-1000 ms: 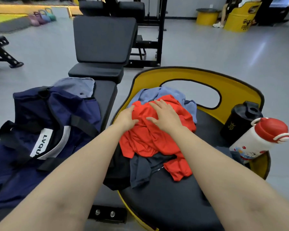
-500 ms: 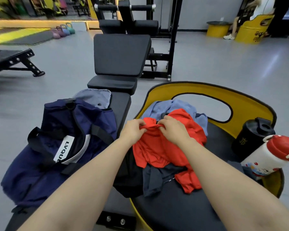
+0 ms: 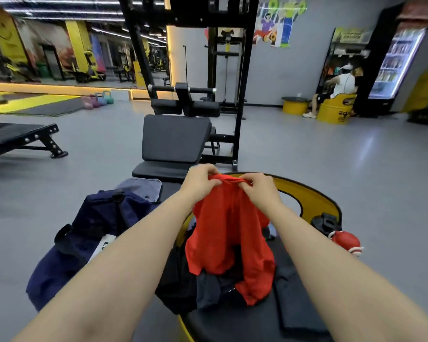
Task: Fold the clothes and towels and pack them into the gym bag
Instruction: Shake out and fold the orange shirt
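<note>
Gym floor; both hands, left hand (image 3: 198, 180), right hand (image 3: 260, 189), fingers pinching red shirt (image 3: 229, 233); gym bag (image 3: 94, 233) label unreadable.

We've only got one view here — a wide-angle camera worn on the head, looking forward and a bit down along our own forearms. Up close it catches the left hand (image 3: 200, 181) and right hand (image 3: 260, 187) near mid-frame, with the red shirt (image 3: 229, 233) hanging right below them. The round yellow-rimmed seat (image 3: 314, 196) sits low and right, the navy gym bag (image 3: 89, 233) low and left. Farther out, straight ahead, it takes in the black bench (image 3: 176, 139), the grey floor (image 3: 331, 164) and the back wall — edges bend from the wide lens.
</note>
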